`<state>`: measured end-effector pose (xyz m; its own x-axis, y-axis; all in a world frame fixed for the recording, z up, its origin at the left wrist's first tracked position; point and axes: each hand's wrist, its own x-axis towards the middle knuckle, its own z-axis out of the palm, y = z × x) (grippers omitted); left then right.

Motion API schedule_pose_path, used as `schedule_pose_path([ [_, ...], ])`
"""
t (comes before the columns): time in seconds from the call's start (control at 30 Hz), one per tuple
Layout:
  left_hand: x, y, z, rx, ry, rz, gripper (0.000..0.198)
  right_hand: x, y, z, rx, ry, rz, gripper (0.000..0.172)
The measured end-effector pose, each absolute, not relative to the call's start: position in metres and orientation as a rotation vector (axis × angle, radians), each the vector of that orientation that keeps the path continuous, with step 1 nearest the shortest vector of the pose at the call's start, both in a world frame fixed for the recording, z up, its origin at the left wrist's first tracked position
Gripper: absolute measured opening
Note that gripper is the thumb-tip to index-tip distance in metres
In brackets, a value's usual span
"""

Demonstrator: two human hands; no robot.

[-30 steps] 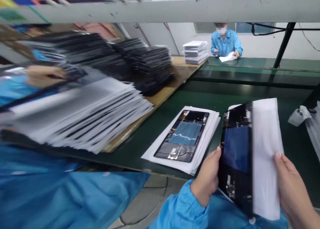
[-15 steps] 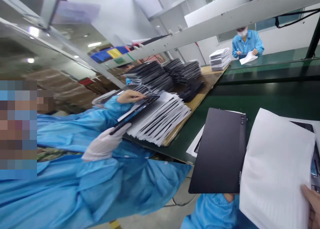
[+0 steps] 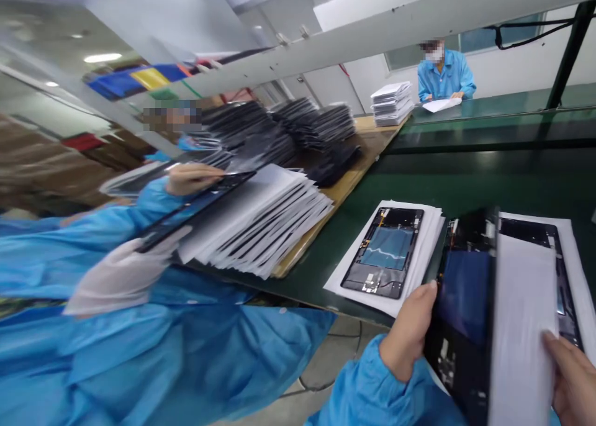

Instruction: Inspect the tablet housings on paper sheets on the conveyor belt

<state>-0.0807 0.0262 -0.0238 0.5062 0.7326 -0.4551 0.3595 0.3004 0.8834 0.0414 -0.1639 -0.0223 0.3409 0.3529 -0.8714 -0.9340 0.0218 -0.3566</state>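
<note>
My left hand (image 3: 410,333) is closed on the edge of an opened tablet (image 3: 465,295), held tilted with its inner side and blue-black panel showing. My right hand (image 3: 572,370) pinches a white sheet (image 3: 524,326), which stands close against the tablet's right side; whether they touch I cannot tell. Left of these, another opened tablet (image 3: 386,252) lies inner side up on white sheets (image 3: 338,283). Behind the held sheet, a further opened tablet (image 3: 561,289) lies on white sheets, partly covered from view.
A co-worker in blue at left holds a tablet (image 3: 195,212) over a pile of white sheets (image 3: 265,227). Dark stacks (image 3: 246,128) stand behind on a wooden board (image 3: 358,165). Across the green table (image 3: 465,184), another person handles paper beside a white stack (image 3: 391,103).
The tablet in my left hand has turned from its dark back to its inner side. The white sheet has swung more edge-on. The tablet lying at left has come into view.
</note>
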Motion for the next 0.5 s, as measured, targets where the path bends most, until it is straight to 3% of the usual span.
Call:
schedule_pose_path([
  [0.2, -0.076, 0.021, -0.012, 1.311, 1.071, 0.104, 0.049, 0.042, -0.171, -0.027, -1.478, 0.474, 1.095, 0.066],
  [0.37, -0.078, 0.02, -0.01, 1.067, 0.963, 0.093, 0.054, 0.05, -0.183, -0.047, -1.693, 0.408, 1.043, 0.068],
  [0.5, -0.073, 0.021, -0.002, 1.294, 0.973, 0.18, 0.038, 0.055, -0.185, -0.065, -1.609, 0.468, 1.164, 0.077],
])
